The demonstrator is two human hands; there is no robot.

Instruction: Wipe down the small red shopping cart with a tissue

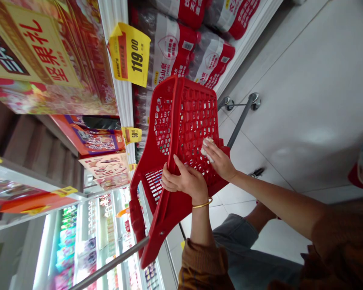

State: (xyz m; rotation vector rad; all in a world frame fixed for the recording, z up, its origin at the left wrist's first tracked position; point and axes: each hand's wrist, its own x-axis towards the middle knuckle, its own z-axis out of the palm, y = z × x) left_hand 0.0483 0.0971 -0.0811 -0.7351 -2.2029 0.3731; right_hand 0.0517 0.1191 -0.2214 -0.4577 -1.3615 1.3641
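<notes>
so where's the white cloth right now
In the head view, the white cloth is just right of centre, under the fingers of the right hand, against the lattice wall of the red basket.

So the red, boxy, pierced plastic basket [176, 121] is looking smooth and semi-glossy, and its slim grey tubular leg [240, 123] is showing dull metal. The white crumpled wad [208, 140] is looking soft and matt, cloth or paper, can't tell. Pale flat floor tiles [314, 121] are shining, the thin gold-coloured bangle [202, 205] is gleaming like polished metal.
</notes>
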